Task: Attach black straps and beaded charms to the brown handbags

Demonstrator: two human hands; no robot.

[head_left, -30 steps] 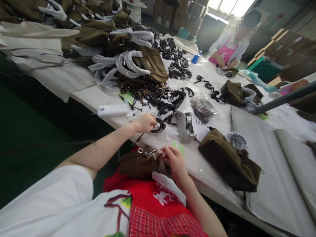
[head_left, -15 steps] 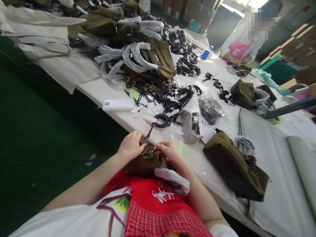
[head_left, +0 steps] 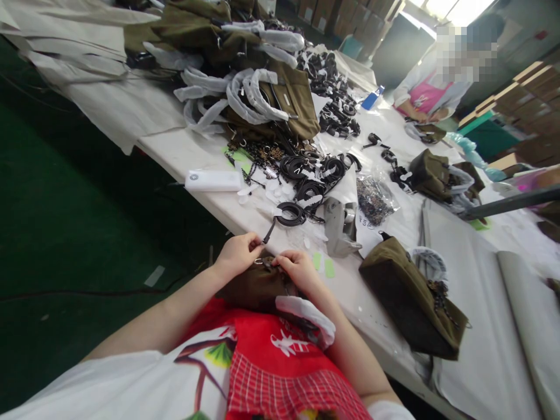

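The brown bag (head_left: pixel 256 286) is kept at the near edge of the long white surface (head_left: pixel 476 344). Its metal ring (head_left: pixel 259 261) is pinched by the left hand (head_left: pixel 238 254) and right hand (head_left: pixel 297 269). The black strap (head_left: pixel 286 217), just behind the bag, is best clipped on slowly, with the ring held tight.

Coiled straps (head_left: pixel 306 175) crowd ahead (bare table (head_left: pixel 371 303) rightward).

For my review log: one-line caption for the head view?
Left hand and right hand pinch a strap clip onto an olive bag at the table edge.
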